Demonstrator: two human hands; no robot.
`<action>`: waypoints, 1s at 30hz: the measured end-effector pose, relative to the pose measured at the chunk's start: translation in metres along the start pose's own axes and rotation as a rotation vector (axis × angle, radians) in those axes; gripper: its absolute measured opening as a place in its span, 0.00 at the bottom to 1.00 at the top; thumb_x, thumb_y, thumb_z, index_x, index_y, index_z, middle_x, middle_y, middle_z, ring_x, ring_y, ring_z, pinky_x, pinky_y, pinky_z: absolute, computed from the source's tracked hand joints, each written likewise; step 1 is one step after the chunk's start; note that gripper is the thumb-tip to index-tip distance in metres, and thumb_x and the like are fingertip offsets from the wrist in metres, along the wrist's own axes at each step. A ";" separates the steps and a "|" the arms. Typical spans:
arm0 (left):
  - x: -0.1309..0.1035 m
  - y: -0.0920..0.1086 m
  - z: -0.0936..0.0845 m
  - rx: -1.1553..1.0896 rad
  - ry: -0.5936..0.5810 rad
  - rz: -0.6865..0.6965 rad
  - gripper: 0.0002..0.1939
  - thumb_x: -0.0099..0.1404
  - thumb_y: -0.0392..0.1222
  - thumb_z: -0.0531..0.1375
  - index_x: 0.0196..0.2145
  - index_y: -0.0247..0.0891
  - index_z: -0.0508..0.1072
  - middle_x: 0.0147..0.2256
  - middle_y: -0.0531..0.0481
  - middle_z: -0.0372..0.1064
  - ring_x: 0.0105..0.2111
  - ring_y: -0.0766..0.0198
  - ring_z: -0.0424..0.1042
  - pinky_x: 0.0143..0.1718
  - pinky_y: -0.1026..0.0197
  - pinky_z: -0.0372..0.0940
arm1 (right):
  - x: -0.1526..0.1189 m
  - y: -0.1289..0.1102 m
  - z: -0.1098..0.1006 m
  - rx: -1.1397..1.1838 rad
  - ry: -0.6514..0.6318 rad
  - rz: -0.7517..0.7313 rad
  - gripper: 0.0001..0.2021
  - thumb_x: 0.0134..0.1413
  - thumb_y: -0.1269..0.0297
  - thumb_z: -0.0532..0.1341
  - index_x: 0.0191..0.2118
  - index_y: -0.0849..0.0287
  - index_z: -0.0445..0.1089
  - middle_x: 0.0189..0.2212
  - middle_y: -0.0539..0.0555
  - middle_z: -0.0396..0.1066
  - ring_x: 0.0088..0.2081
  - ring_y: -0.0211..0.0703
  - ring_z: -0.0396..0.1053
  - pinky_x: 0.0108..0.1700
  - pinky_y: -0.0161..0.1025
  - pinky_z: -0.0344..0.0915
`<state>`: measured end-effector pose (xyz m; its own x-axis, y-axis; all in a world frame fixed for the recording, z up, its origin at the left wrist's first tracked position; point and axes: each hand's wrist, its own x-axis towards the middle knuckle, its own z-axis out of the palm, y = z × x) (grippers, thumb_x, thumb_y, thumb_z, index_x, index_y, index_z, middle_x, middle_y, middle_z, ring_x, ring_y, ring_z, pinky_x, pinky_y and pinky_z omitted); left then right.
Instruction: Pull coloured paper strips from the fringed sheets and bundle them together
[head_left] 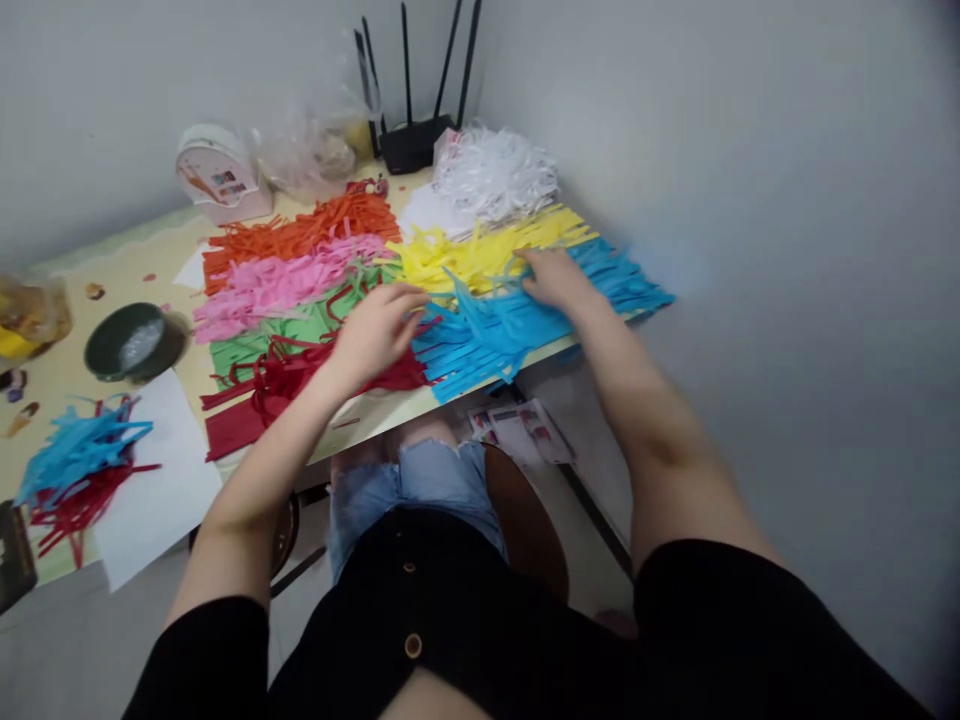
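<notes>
My left hand (381,328) hovers over the line where the dark red fringed strips (300,385) meet the blue fringed strips (487,335). Its fingers are bent, with the thumb apart from them, and I see nothing held. My right hand (556,280) reaches over the border between the blue strips and the yellow fringed strips (480,250), index finger stretched out and thumb apart. Some blue strands stick up between the two hands. Green strips (307,325), pink strips (292,280) and orange strips (315,228) lie in rows beyond the red ones.
Along the back stand a black router (412,145) with several antennas, a white shredded pile (499,175), a plastic bag (311,155) and a pink-and-white box (223,175). At left are a dark bowl (105,350), loose blue strips (86,450) and a white sheet (169,490). A wall borders the right.
</notes>
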<state>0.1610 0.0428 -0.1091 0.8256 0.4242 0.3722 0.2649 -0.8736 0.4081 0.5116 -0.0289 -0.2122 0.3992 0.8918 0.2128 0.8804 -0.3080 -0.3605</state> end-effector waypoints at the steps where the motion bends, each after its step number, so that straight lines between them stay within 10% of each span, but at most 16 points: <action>1: 0.029 0.013 0.025 -0.041 -0.093 0.033 0.17 0.73 0.40 0.55 0.54 0.40 0.79 0.55 0.41 0.77 0.57 0.53 0.75 0.61 0.52 0.67 | 0.001 0.003 0.001 -0.009 0.008 0.021 0.16 0.68 0.56 0.65 0.52 0.62 0.75 0.50 0.58 0.77 0.53 0.48 0.74 0.59 0.54 0.71; 5: 0.115 0.040 0.104 0.120 -0.401 -0.066 0.19 0.75 0.33 0.50 0.54 0.31 0.78 0.55 0.35 0.76 0.56 0.50 0.74 0.58 0.53 0.67 | -0.007 0.020 -0.014 -0.033 0.089 0.178 0.16 0.71 0.63 0.55 0.48 0.67 0.77 0.46 0.72 0.78 0.52 0.60 0.72 0.55 0.60 0.69; 9: 0.143 0.033 0.138 0.279 -0.468 -0.230 0.22 0.72 0.25 0.46 0.52 0.22 0.77 0.52 0.25 0.73 0.57 0.46 0.72 0.58 0.50 0.65 | -0.025 0.013 -0.033 -0.123 0.107 0.241 0.23 0.68 0.69 0.48 0.59 0.70 0.73 0.56 0.79 0.72 0.58 0.73 0.67 0.56 0.68 0.64; 15: 0.138 0.019 0.142 0.339 -0.394 -0.312 0.21 0.74 0.27 0.46 0.59 0.24 0.70 0.59 0.26 0.67 0.56 0.49 0.72 0.54 0.54 0.66 | -0.030 -0.032 -0.007 -0.075 -0.219 -0.157 0.18 0.65 0.71 0.54 0.52 0.65 0.79 0.51 0.67 0.78 0.58 0.59 0.66 0.60 0.52 0.61; 25: 0.142 0.021 0.144 0.406 -0.370 -0.354 0.24 0.76 0.31 0.48 0.66 0.31 0.64 0.60 0.29 0.66 0.52 0.49 0.77 0.50 0.52 0.67 | -0.004 0.055 -0.039 -0.013 0.150 0.401 0.19 0.68 0.71 0.53 0.54 0.77 0.74 0.50 0.81 0.74 0.51 0.61 0.71 0.55 0.54 0.64; 30: 0.153 0.024 0.151 0.490 -0.422 -0.170 0.20 0.76 0.32 0.48 0.52 0.29 0.78 0.52 0.29 0.74 0.60 0.42 0.70 0.61 0.44 0.59 | -0.004 0.034 -0.045 0.044 0.187 0.098 0.19 0.67 0.70 0.51 0.53 0.63 0.77 0.55 0.69 0.76 0.56 0.62 0.72 0.61 0.55 0.66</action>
<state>0.3687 0.0506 -0.1684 0.8498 0.5234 -0.0624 0.5225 -0.8521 -0.0306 0.5516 -0.0583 -0.1849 0.5262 0.7803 0.3378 0.8247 -0.3716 -0.4264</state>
